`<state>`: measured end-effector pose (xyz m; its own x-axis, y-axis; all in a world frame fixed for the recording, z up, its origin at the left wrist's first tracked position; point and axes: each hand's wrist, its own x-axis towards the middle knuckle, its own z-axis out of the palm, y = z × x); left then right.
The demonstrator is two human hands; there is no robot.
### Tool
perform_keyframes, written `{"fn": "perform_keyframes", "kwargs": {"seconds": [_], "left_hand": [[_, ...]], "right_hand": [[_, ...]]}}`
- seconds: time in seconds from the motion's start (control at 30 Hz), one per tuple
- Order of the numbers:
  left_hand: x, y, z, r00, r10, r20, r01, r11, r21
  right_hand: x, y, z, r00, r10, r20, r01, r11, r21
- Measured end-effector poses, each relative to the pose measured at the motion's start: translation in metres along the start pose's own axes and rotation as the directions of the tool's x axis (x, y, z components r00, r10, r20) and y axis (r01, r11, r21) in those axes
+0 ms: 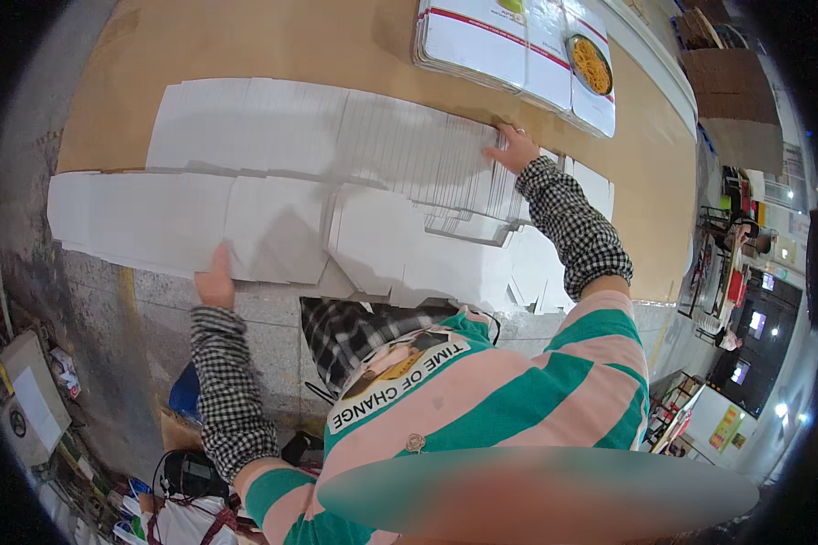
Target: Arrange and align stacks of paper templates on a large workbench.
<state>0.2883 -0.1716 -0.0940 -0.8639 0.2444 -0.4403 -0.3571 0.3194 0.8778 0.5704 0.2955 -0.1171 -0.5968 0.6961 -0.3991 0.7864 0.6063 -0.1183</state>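
Flat white cardboard sheets lie fanned and overlapping in two long rows on a brown table. My left hand (214, 280) is at the close edge of the near row (145, 213); its thumb presses on top of the sheets, and the other fingers are hidden below the edge. My right hand (518, 151) rests at the far edge of the back row (282, 123), toward its right end, where the sheets stand closely packed. Its thumb and fingers are spread over the sheet edges. Several sheets at the near right (463, 272) lie unevenly, their corners sticking out.
A strapped bundle of printed flat cartons (477, 45), white with a red stripe and a noodle picture, lies at the far right of the brown tabletop (291, 36). Grey floor (273, 313) shows below the near edge. Bags (191, 481) stand at the lower left.
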Motion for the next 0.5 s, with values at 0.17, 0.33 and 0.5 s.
{"fn": "perform_keyframes", "kwargs": {"seconds": [0.17, 0.33, 0.5], "left_hand": [[-0.031, 0.016, 0.035, 0.960, 0.252, -0.119, -0.181, 0.890, 0.419], [0.010, 0.008, -0.003, 0.974, -0.197, 0.110, 0.211, 0.968, -0.133], [-0.021, 0.011, 0.025, 0.993, 0.092, -0.073, -0.066, 0.954, 0.294]], "right_hand": [[-0.016, -0.009, 0.010, 0.978, -0.037, -0.203, 0.029, 0.999, -0.042], [-0.016, -0.011, 0.021, 0.977, -0.001, -0.214, -0.019, 0.996, -0.093], [-0.019, -0.015, 0.029, 0.967, 0.006, -0.254, -0.024, 0.997, -0.069]]}}
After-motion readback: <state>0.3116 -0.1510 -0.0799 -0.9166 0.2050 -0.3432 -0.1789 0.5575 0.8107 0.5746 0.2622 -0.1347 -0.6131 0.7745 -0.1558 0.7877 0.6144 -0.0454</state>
